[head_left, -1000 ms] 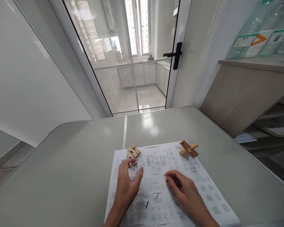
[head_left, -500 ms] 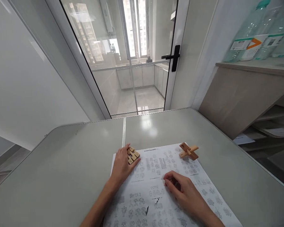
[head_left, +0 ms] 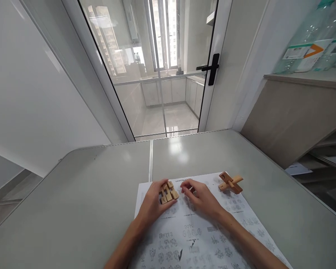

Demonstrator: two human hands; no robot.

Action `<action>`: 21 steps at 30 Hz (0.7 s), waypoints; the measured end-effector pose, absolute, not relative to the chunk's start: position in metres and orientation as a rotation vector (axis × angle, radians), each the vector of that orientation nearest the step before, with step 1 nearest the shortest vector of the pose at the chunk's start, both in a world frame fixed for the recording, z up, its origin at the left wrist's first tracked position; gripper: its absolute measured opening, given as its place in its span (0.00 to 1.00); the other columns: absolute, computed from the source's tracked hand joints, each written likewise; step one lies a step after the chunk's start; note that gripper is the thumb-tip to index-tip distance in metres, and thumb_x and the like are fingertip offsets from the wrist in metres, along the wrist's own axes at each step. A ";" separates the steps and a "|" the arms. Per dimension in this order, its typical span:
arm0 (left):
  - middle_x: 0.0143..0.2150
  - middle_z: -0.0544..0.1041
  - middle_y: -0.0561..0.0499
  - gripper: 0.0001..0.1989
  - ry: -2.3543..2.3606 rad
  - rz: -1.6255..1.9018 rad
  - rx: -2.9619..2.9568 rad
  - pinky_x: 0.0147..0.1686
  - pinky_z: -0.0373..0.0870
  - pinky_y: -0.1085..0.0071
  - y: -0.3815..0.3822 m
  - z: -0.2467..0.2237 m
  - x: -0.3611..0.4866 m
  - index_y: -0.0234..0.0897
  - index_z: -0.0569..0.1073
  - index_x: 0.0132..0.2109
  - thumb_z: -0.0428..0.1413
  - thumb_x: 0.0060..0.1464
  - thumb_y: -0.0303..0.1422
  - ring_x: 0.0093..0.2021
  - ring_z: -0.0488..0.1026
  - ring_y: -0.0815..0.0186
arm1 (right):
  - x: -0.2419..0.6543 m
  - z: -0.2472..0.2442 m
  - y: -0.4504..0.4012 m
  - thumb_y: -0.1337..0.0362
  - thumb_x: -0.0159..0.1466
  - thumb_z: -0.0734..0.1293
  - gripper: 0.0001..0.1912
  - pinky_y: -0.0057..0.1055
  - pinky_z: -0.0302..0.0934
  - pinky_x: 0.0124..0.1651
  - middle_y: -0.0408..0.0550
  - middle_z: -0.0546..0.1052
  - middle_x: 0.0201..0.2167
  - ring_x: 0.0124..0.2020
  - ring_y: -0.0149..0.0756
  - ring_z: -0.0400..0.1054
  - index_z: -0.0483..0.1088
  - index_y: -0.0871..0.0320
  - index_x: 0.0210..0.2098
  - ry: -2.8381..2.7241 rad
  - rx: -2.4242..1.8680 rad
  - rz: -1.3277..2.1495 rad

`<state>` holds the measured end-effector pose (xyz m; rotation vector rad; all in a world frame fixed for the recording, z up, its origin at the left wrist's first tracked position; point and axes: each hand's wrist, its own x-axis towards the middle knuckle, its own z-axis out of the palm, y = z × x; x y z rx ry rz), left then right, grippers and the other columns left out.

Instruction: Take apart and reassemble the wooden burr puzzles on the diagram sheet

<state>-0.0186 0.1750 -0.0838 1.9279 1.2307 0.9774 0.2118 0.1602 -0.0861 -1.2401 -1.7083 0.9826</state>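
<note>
My left hand (head_left: 152, 200) is wrapped round the left side of a light wooden interlocking-block puzzle (head_left: 168, 192), its thumb along the near edge. The puzzle's notched bars lie side by side with gaps between them, and one bears a dark mark. Just right of it, my right hand (head_left: 200, 195) hovers over the sheet with thumb and fingers curled together in a pinch. Whatever is between those fingertips, if anything, is hidden. Beneath both hands lies a large printed sheet (head_left: 196, 243) with rows of small drawings and dark tick marks.
A crossed wooden piece (head_left: 231, 182) in brown and light wood stands on the sheet's far right corner. The grey table (head_left: 100, 209) ends at a glass door (head_left: 179, 116) with a black handle. Right of it, a shelf (head_left: 305, 112) bears plastic bottles (head_left: 296, 56).
My right hand has moved up and away from me across the sheet, towards the block puzzle. My left hand keeps its hold, with the puzzle turned slightly. The view has shifted a little.
</note>
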 end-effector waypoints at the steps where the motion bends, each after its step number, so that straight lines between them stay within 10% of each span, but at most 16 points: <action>1: 0.55 0.80 0.45 0.30 1.186 0.951 1.925 0.58 0.69 0.52 0.171 -0.081 -0.015 0.47 0.76 0.59 0.71 0.48 0.35 0.56 0.75 0.48 | 0.212 -0.089 0.160 0.55 0.73 0.61 0.14 0.32 0.64 0.36 0.47 0.81 0.37 0.36 0.38 0.73 0.74 0.55 0.41 -1.685 -1.244 0.975; 14: 0.57 0.78 0.42 0.34 1.037 0.820 1.896 0.60 0.67 0.49 0.163 -0.076 -0.007 0.48 0.75 0.62 0.73 0.46 0.33 0.57 0.73 0.44 | 0.225 -0.100 0.160 0.56 0.72 0.63 0.12 0.31 0.62 0.35 0.45 0.79 0.33 0.32 0.37 0.69 0.75 0.55 0.39 -1.686 -1.265 0.887; 21: 0.55 0.76 0.39 0.35 1.035 0.804 2.071 0.59 0.67 0.48 0.174 -0.071 -0.028 0.43 0.78 0.54 0.77 0.36 0.41 0.58 0.70 0.41 | 0.227 -0.099 0.155 0.59 0.66 0.71 0.14 0.40 0.67 0.54 0.51 0.76 0.51 0.52 0.45 0.70 0.73 0.52 0.51 -1.887 -1.145 0.868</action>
